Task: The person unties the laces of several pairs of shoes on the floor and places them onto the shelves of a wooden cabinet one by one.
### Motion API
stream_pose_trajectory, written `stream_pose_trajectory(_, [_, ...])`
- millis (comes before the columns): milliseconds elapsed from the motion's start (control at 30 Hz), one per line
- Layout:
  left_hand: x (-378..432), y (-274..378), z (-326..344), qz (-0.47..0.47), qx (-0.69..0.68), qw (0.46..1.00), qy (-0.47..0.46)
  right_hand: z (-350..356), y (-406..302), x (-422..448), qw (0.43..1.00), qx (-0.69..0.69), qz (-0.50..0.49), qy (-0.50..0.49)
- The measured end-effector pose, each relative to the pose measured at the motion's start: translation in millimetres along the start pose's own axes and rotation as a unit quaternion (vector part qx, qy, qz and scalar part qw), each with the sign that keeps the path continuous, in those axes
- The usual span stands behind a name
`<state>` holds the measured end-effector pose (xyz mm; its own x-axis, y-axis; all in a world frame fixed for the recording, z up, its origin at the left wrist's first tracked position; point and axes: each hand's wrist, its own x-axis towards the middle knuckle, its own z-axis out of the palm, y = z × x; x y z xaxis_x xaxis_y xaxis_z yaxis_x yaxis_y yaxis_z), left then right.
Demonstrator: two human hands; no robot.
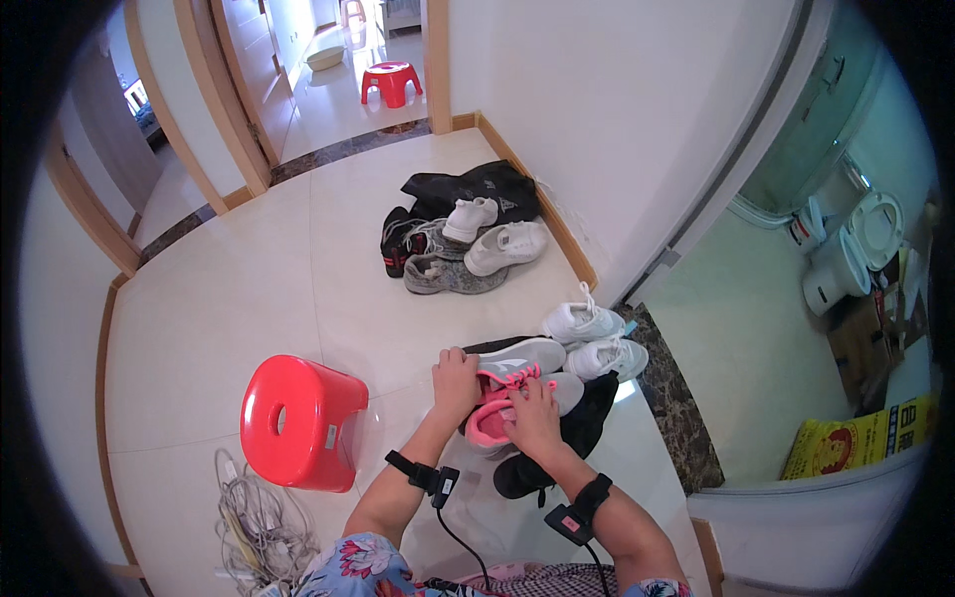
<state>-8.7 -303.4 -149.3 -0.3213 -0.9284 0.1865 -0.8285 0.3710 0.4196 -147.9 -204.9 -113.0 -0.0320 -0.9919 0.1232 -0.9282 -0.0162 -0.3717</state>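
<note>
My left hand (456, 380) grips the heel of a grey sneaker with pink laces (528, 360), which is tilted on its side. My right hand (535, 418) touches the laces and opening of its pink-lined mate (492, 428), just nearer to me; whether its fingers hold anything is hard to tell. Black shoes (586, 418) lie beside and partly under the grey pair. A pair of white lace-up sneakers (606, 358) stands beyond, by the stone threshold.
Farther off, several shoes (455, 274) lie by a black bag (477, 186) against the wall. A red plastic stool (276, 425) stands at left, with tangled cables (261, 515) nearer me. A bathroom doorway with a dark stone threshold (664, 395) is at right.
</note>
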Motion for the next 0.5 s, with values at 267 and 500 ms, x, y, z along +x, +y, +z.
stream_pose_trajectory(267, [-31, -3, 19, -0.056, -0.044, 0.992, 0.105, -18, 8, -7, 0.998, 0.012, -0.058, -0.007])
stream_pose_trajectory(500, [-26, 35, -31, -0.207, -0.442, 0.872, -0.045, -93, 47, -18, 0.992, 0.053, -0.103, 0.049])
